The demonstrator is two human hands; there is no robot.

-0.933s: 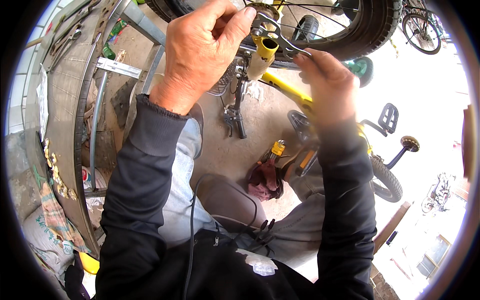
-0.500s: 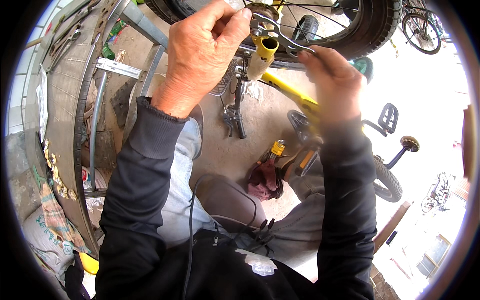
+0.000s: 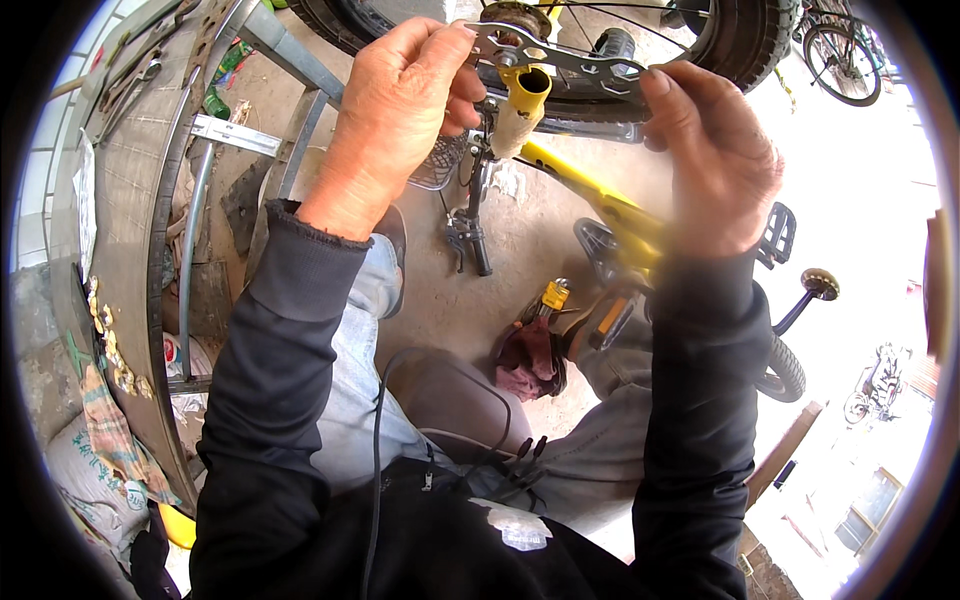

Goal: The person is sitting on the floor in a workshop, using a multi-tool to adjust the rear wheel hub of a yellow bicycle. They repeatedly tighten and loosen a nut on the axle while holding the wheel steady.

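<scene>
A flat silver multi-hole bike wrench point(image 3: 560, 60) spans the gap between my hands, just above the open end of a yellow frame tube point(image 3: 530, 85). My left hand point(image 3: 410, 100) pinches its left end between thumb and forefinger, the other fingers curled below. At the other end, my right hand point(image 3: 710, 140) grips the wrench with thumb and fingertips. Right behind the tool is the wheel hub point(image 3: 515, 18), with a black tire point(image 3: 740, 70) around it. Whether the wrench sits on a nut is hard to make out.
The yellow bike frame point(image 3: 580, 185) slopes down to the right, with a pedal point(image 3: 778, 235) beyond my right wrist. Handlebars point(image 3: 468, 225) hang below the tube. A yellow-handled tool on a dark red cloth point(image 3: 530, 355) lies between my feet. A workbench point(image 3: 130, 200) stands at left.
My right hand has moved right and slightly up. The wrench has swung from slanting down to nearly level, and my left hand has shifted slightly with it.
</scene>
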